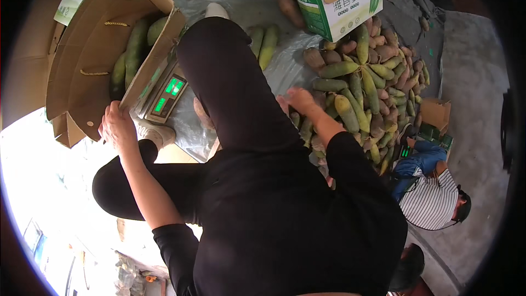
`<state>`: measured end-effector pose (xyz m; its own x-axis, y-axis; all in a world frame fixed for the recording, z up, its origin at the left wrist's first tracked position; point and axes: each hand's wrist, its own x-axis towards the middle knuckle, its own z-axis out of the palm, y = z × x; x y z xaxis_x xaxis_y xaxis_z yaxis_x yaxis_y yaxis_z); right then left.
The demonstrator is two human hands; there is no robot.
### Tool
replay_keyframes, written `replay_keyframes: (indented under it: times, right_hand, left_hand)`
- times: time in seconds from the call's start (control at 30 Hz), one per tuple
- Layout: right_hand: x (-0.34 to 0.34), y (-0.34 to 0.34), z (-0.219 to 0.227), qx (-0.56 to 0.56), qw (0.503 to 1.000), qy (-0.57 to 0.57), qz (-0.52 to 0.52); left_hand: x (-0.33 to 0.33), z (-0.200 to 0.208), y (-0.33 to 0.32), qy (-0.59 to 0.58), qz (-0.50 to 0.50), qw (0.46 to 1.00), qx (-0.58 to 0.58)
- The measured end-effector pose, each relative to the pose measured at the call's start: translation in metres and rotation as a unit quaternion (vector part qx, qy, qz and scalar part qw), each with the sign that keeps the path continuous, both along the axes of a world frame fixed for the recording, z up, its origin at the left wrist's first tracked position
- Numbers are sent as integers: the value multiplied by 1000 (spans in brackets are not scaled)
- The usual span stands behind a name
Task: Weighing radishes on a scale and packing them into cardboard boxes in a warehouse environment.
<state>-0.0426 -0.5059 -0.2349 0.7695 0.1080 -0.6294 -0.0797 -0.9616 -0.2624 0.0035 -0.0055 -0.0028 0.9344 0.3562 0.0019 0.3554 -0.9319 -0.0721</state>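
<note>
Your left hand rests on the near flap of the open brown cardboard box at your left, which holds long green radishes and sits on the flat digital scale with the green display. To your right, your right hand touches the near edge of the heap of green and reddish radishes. Beyond that heap stands the green-and-white printed carton. Right of the heap, a person in a striped shirt crouches.

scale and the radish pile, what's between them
In the head view, the person's black-clad leg crosses between the scale and the pile, over plastic sheet.
</note>
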Motion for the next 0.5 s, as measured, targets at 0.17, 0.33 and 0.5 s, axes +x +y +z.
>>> replay_keyframes:
  times: [0.17,0.33,0.5]
  right_hand:
    - [28,-38,94,-168,976,-72,-121]
    - [13,-74,117,-295,944,12,-149]
    - [8,-84,85,-303,950,52,-52]
  left_hand:
    - [-2,1,4,7,15,1000,5]
    - [0,3,-1,17,29,999,4]
    - [0,1,-4,-14,7,1000,-15]
